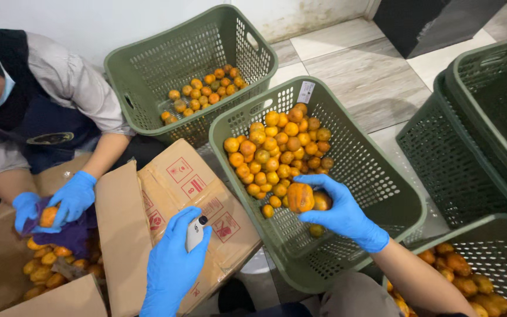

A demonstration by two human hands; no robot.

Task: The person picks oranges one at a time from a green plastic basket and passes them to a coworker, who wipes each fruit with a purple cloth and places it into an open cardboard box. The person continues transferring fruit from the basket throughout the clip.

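Observation:
My right hand (342, 213), in a blue glove, reaches into the middle green basket (382, 194) and grips a large orange fruit (300, 197) at the near edge of a pile of small orange fruits (277, 152). My left hand (171, 264), also gloved in blue, holds a small white device with a black tip (195, 232) over the flap of a cardboard box (174, 194).
A masked co-worker at left wipes a fruit (48, 216) with a purple cloth (74, 232) over a box of fruits (45, 264). A second green basket (195, 64) holds fruits behind. Stacked green baskets (476, 129) stand at right. Another fruit-filled basket (488, 258) sits at lower right.

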